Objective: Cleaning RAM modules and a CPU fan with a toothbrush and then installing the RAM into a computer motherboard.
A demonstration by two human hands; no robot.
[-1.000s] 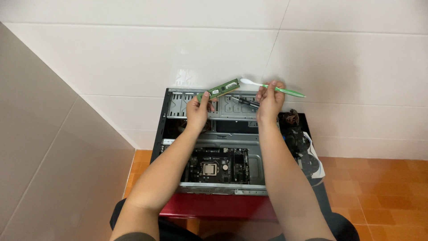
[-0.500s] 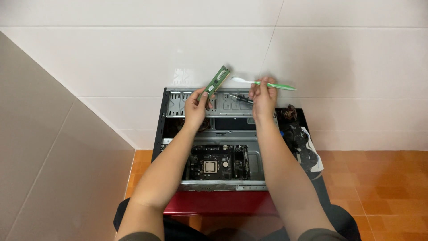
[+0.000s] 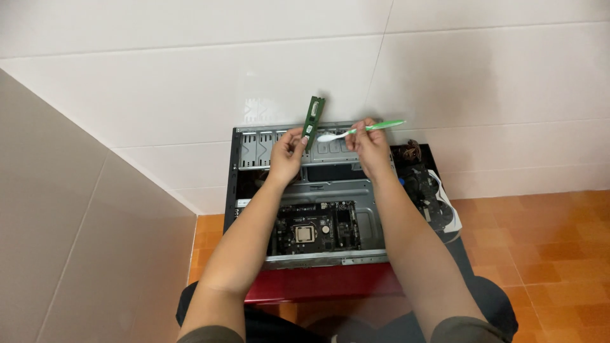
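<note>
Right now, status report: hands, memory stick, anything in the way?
Left hand grips memory stick, upright. Right hand holds green toothbrush, head near the stick. Open computer case below; nothing between.

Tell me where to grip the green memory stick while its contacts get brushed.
Pinch the memory stick by its short lower end, coming from below, as the left hand does now. It stands nearly upright, so that probably keeps fingers off the long edges and leaves them open to the toothbrush in the right hand.

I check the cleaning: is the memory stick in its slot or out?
Out. The left hand holds the memory stick upright above the open computer case.
</note>
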